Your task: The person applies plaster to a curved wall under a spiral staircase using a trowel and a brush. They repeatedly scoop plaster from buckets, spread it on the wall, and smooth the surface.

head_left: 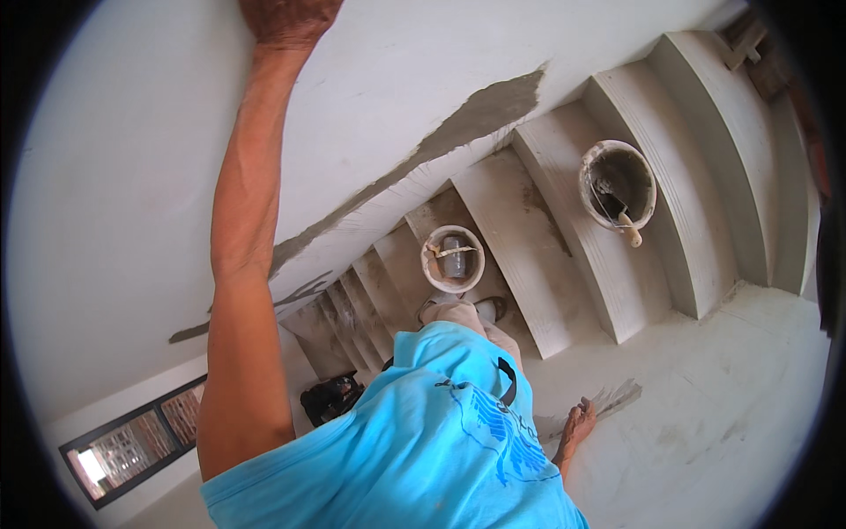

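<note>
Staircase (493, 212), viewed from above; my left arm (251, 220) reaches up along the left wall (370, 106), with the left hand (291, 16) at the upper edge of view; a long, ragged grey patch (480, 110) slants along the lower part of that wall, beside the steps; my right hand (578, 425) lies at the right wall (696, 388), by a grey smear (621, 397), its fingers loosely bent and parted, with nothing seen in them; both walls I judge hard, fixed and without an edge to grip, so best met with a flat palm; the grey patch, perhaps damp, could prove soft and slick under pressure; the trowel (627, 226) in the upper bucket (585, 183) I judge light and stiff, to be taken by its pale handle (633, 236); the bucket, likely heavy if well filled, by opposite sides of its rim; the left hand's fingers are cut off, so I cannot tell how far they spread or whether they hold anything; whether my right hand touches the wall is unclear; the lower bucket (453, 286), before my shoes (490, 309), contains a clear, bottle-like object (454, 262), crossed by a pale strip I cannot identify.
</note>
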Available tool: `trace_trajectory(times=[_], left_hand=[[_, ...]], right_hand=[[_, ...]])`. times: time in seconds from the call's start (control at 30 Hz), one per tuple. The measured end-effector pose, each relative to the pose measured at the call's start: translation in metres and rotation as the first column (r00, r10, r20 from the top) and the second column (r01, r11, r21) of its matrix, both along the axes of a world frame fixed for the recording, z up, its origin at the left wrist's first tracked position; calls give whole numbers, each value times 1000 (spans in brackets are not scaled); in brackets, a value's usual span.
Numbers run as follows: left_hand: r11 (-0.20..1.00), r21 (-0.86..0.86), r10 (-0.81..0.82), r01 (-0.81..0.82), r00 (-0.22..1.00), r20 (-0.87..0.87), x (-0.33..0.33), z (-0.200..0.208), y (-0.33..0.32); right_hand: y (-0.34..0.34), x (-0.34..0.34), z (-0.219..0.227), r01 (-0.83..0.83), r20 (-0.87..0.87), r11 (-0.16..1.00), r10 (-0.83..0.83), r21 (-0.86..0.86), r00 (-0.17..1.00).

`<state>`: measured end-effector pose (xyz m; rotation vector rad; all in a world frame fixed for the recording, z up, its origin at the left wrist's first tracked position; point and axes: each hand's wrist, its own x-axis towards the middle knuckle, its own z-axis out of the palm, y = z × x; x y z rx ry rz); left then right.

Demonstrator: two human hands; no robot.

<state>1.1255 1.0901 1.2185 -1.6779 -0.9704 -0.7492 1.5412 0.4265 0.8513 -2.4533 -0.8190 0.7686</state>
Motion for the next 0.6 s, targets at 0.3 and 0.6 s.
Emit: trace_trajectory(times=[0.3,0.6], left_hand=[[987,-64,-144,145,989,23,-4,12,-9],[815,62,-574,576,790,215,5,18,-13]], right_hand=[[-32,63,-48,-204,-125,963,183,-175,975],[64,44,-11,-251,-421,967,213,-35,882]])
